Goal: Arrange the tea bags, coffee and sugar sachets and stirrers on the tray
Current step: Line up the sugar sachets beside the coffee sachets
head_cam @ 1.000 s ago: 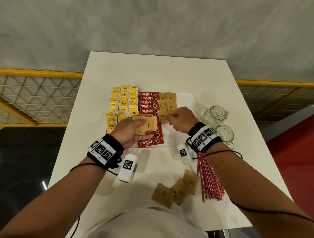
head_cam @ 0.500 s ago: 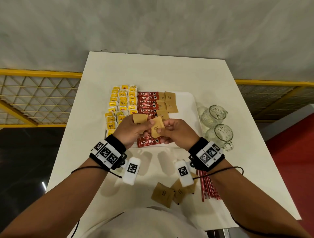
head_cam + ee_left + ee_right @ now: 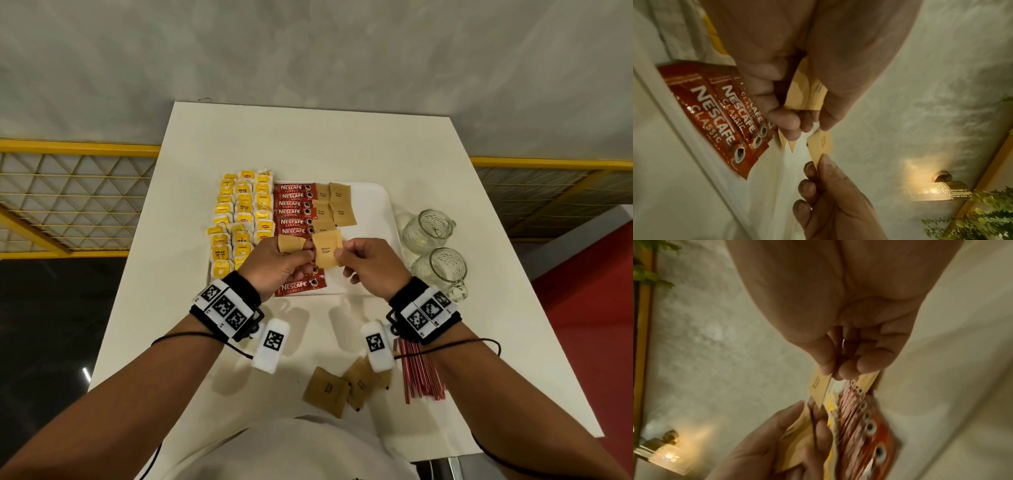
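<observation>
Pinching sugar sachet (image 3: 327, 249), right hand (image 3: 368, 265), tray (image 3: 373, 219) right side bare

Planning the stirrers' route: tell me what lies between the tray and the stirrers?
In the head view, only bare table lies between tray and stirrers; the right hand hovers above.

Brown sugar sachet (image 3: 327, 249) pinched upright above white tray (image 3: 371, 205); yellow tea bags (image 3: 239, 219), red coffee sachets (image 3: 294, 209) in rows; red stirrers (image 3: 419, 373) on table.

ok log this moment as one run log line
right hand pinches brown sugar sachet | left hand holds spare sachets | stirrers on table
</observation>
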The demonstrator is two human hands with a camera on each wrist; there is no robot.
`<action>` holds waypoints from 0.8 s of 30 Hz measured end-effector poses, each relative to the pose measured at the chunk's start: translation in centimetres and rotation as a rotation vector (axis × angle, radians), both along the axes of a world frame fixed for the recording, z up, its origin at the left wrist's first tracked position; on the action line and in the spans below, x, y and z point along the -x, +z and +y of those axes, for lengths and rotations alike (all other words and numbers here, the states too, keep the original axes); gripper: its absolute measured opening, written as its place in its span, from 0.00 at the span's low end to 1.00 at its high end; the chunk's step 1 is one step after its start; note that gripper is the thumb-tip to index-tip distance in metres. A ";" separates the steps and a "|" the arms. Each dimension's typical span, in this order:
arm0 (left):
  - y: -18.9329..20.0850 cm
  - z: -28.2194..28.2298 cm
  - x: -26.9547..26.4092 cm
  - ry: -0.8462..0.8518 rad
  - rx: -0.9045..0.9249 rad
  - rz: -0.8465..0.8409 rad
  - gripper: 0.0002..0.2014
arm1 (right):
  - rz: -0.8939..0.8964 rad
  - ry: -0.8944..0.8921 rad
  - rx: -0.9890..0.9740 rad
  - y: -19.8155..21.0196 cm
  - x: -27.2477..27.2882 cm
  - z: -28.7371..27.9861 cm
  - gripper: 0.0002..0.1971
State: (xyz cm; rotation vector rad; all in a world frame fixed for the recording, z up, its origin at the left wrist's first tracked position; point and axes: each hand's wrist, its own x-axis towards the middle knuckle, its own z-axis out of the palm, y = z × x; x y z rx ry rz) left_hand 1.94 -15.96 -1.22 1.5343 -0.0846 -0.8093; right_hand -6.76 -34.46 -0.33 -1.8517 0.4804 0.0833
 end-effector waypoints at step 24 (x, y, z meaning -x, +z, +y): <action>0.4 0.8 -0.3 -0.005 -0.020 0.088 0.10 | 0.275 -0.104 0.516 -3.3 -5.7 -6.1 0.20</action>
